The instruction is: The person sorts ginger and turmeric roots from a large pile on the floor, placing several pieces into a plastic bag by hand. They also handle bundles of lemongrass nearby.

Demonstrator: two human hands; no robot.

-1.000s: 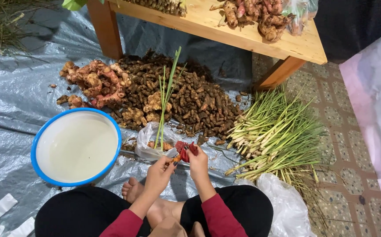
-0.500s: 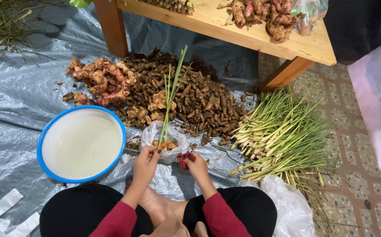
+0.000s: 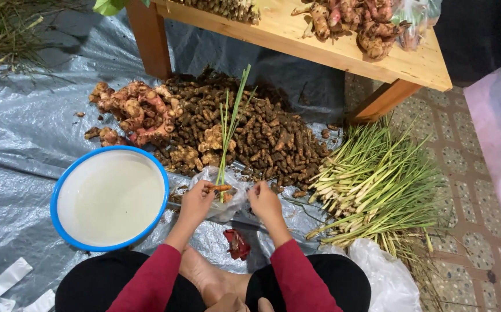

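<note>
Fingers of the left hand were pinched shut around a small clear plastic bag, gripping its left edge together with a short orange-brown root piece and the base of a few thin green lemongrass stalks that stood upright out of the bag. Right hand was closed on the bag's right edge, fingers curled; exact contact was hard to read. Bag sat on the crumpled grey plastic tarp, just in front of a big pile of dark brown knobbly roots. Pinkish galangal rhizomes lay at the pile's left end. Round white basin with a blue rim sat just left of the left hand. Small red crumpled item lay on the tarp between the forearms. Loose heap of lemongrass stalks lay to the right. Wooden table stood behind the pile, more roots on it.
</note>
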